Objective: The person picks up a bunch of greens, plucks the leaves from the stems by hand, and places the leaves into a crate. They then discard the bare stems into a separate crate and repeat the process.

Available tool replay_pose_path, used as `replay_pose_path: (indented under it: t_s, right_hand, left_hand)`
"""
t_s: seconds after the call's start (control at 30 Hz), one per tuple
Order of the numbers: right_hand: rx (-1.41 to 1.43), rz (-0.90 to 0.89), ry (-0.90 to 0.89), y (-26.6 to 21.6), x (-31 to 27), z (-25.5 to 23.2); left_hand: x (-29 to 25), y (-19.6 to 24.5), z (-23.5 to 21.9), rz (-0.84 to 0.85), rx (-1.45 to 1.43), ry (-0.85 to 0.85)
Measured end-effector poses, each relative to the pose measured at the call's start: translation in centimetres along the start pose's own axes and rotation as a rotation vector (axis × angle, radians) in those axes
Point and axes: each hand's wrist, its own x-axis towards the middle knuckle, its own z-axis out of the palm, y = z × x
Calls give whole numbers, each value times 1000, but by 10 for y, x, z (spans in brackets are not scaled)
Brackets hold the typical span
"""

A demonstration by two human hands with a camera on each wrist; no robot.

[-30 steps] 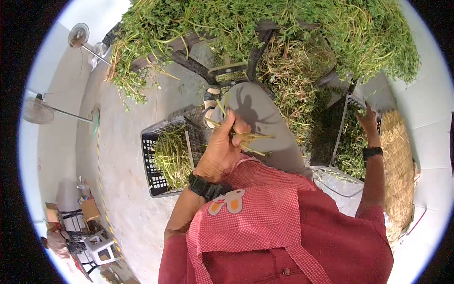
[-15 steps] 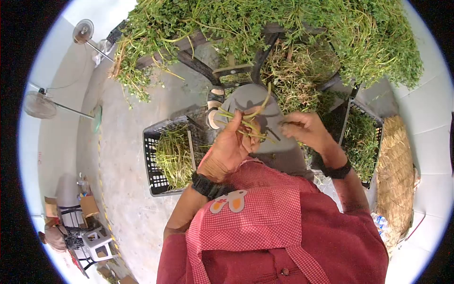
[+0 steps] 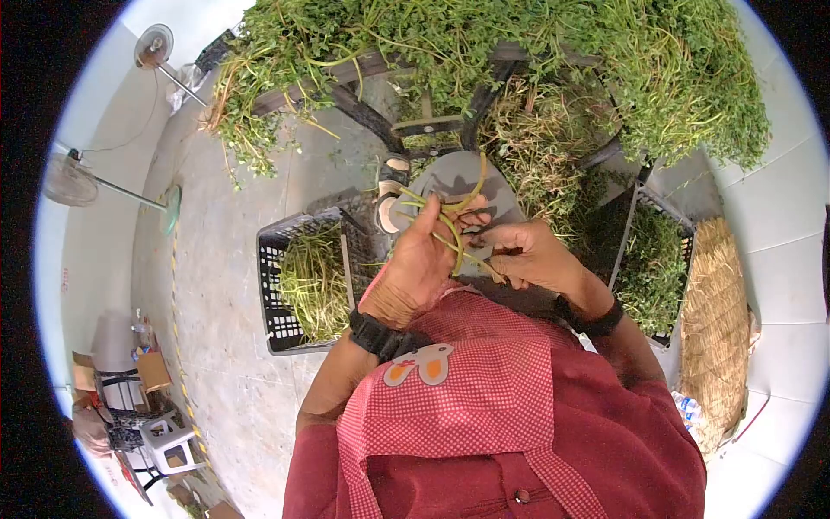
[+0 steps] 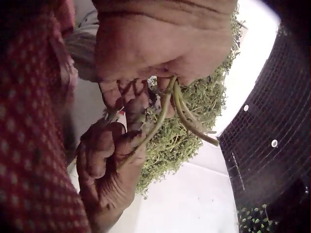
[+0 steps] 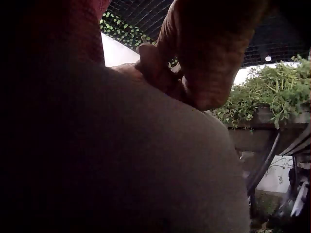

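Over the lap, my left hand [image 3: 417, 266] grips a few green leafless stems [image 4: 159, 124], which stick out on both sides of the thumb. One longer stem curves up past the fingers in the head view. My right hand [image 3: 546, 258] is right beside it, thumb and fingers drawn together at the lower stem ends. In the left wrist view the right hand's curled fingers [image 4: 99, 150] meet the left fingertips, partly hiding what lies between them. The right wrist view is dark, mostly filled by the grey trouser leg [image 5: 184, 160].
A heap of leafy greens [image 3: 484, 35] covers the table ahead. A black crate [image 3: 268, 290] of stems stands on the left, another crate [image 3: 689, 259] of greens on the right. Beneath the table lies a pile of greens [image 3: 545, 138]. Two fans [image 3: 154, 48] stand at far left, a straw bundle [image 3: 718, 329] at right.
My right hand has come from the right crate across to the left hand and now meets the stems. A longer curved stem has appeared in the left hand, which stays over the lap.
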Motion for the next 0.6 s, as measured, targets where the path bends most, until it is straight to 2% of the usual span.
replay_pose_path:
  t_s: [0.17,0.23,0.27,0.33,0.4,0.47,0.53,0.6]
  right_hand:
    - [-50,-11,45,4,8,7]
    - [82,-144,-9,7,8,3]
    - [81,-142,-10,8,6,-1]
    - [360,-108,-164,7,2,-7]
    - [329,-56,-117,0,3,-5]
    - [298,-12,-65,-2,7,-2]
    - [269,-117,-70,-2,9,3]
    - [287,-63,-63,0,9,7]
  left_hand:
    - [4,-2,-7,22,-34,-37]
    - [6,-3,-11,44,-34,-67]
    - [7,-2,-15,45,-56,-111]
    - [9,-2,-19,47,-85,-149]
    - [11,-2,-18,85,-80,-203]
    - [11,-2,-10,76,-86,-150]
    - [9,-1,-4,62,-93,-99]
    - [9,0,-1,96,-54,-47]
